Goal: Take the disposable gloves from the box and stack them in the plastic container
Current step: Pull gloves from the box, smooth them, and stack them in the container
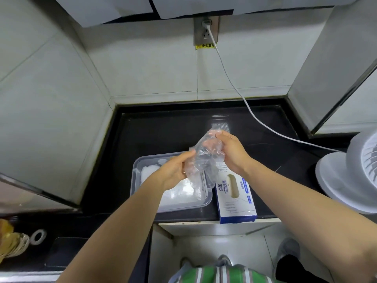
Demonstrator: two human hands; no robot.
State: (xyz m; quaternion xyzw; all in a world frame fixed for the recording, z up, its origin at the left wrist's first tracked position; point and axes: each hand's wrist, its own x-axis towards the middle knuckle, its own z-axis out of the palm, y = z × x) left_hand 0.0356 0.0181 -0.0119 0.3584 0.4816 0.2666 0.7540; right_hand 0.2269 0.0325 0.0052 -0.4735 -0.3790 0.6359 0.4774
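Note:
A thin clear disposable glove (204, 160) hangs crumpled between both hands, above the counter. My left hand (173, 172) pinches its left edge and my right hand (230, 152) grips its upper part. Below them sits a clear plastic container (136, 170) holding a pile of clear gloves (181, 188). Right of it lies the blue and white glove box (234, 203), flat on the counter's front edge, its oval slot facing up.
A black countertop (163, 131) fills a tiled corner. A white cable (255, 113) runs from a wall socket (206, 31) across the counter's right side to a white fan (350, 176). A lower counter at left holds a metal ring (38, 236) and golden dishes (10, 242).

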